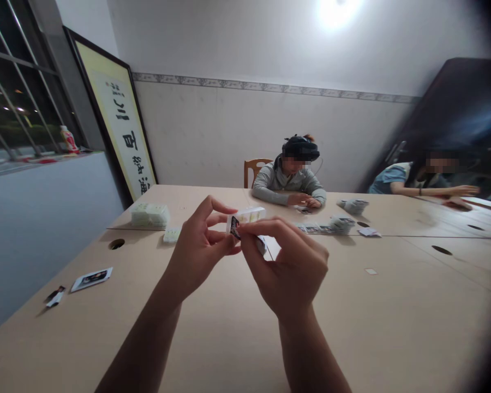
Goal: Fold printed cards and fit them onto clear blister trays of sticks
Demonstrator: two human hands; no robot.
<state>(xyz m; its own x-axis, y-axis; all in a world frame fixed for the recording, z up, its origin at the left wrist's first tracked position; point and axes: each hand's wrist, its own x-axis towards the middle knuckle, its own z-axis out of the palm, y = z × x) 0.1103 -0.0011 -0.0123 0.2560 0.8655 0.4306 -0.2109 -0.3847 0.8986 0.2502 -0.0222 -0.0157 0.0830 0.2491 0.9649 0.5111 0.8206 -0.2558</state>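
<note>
A small white box [251,214] with yellowish marks is held up above the table [225,338], near the middle of the view. My left hand [200,248] grips it from the left, with fingers and thumb around its end. My right hand [288,262] is closed in a pinch at the near end of the box, on a small dark label [234,227] with light print. The thumb and index fingertips touch the label. Part of the box is hidden behind my right fingers.
White box stacks [150,216] stand at the back left. More packs [342,225] lie right of my hands. A printed packet [92,279] lies at left. A person [288,180] sits opposite, another person [419,177] at far right.
</note>
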